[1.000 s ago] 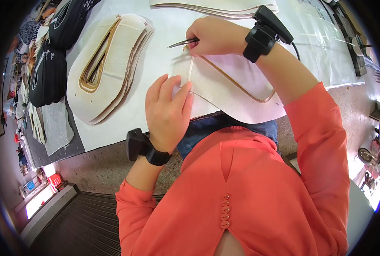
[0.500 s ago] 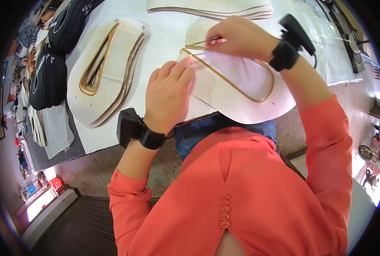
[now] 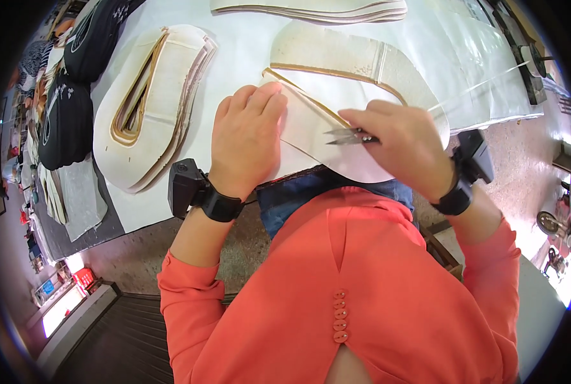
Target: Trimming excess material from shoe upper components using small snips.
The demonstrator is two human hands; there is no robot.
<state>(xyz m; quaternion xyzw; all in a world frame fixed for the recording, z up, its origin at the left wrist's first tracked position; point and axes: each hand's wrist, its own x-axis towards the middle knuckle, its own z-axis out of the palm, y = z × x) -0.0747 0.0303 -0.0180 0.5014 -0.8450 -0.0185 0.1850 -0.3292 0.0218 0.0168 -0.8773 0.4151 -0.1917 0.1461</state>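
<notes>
A cream U-shaped panel [image 3: 311, 118] with tan binding along its inner edge lies at the table's near edge, with a slit between its two ends. My left hand [image 3: 248, 131] presses on its left end, fingers bent at the bound corner; their tips are partly hidden. Over the panel's right side, my right hand [image 3: 408, 142] grips small dark-handled snips [image 3: 349, 136], blades pointing left and apart from the binding. The panel's far arm [image 3: 343, 57] curves behind that hand.
A stack of similar cream panels [image 3: 115, 141] lies to the left, with another stack [image 3: 324, 8] at the far edge. Black bundles [image 3: 67, 121] stand at far left. A thin white strand [image 3: 484, 86] runs toward the right edge of the white-covered table.
My right hand has swung from the panel's far end down to its near right side, turning the snips' blades into view. My left hand stays at the corner.
</notes>
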